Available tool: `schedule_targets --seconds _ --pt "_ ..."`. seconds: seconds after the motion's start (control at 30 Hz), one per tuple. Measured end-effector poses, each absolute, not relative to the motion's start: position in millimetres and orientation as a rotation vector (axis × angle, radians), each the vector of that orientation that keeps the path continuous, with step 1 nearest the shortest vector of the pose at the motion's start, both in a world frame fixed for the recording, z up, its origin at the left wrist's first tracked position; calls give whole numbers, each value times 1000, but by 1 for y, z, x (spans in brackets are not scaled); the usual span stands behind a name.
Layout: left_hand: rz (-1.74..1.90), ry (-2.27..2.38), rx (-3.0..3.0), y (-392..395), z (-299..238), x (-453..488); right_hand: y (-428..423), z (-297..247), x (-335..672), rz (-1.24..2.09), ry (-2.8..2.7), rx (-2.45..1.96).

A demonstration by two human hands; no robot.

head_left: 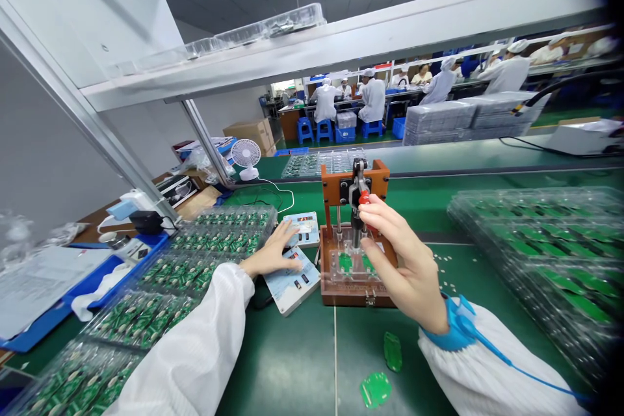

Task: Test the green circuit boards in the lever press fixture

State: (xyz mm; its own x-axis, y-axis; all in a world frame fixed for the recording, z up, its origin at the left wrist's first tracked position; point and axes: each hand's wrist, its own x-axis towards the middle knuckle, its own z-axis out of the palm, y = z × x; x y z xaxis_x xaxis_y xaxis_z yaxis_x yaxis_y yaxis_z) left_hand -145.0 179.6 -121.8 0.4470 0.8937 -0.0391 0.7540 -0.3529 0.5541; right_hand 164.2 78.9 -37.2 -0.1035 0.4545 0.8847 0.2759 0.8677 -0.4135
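Boards [168, 273] in rows, left of the left hand [273, 252]; its fingers [285, 233] spread wide, holding nothing, over two boxes [292, 289]; press [355, 221] right of these fingers; right hand [412, 266], fingers half curled at the press's red handle [364, 197], whether gripping cannot be told; two loose pieces [376, 390] on the table [302, 364], nearer the viewer than these fingers; stacked trays [511, 278] to their right.

I see loose white fabric sleeves [195, 346], creased and gathered at the cuffs [240, 278]. On the right, a bright blue wrist strap [453, 330] trails a thin blue cord [511, 366] over the cloth.
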Motion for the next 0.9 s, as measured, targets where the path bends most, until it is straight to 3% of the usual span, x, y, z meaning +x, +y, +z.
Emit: schedule_targets --seconds 0.13,0.23,0.9 --pt "1261 1371 1838 192 -129 -150 78 -36 165 176 -1705 -562" --pt "1540 1385 1549 200 -134 -156 77 -35 165 184 -1701 -553" --pt "1556 1404 1316 197 -125 -153 75 -36 164 207 -1706 -569"
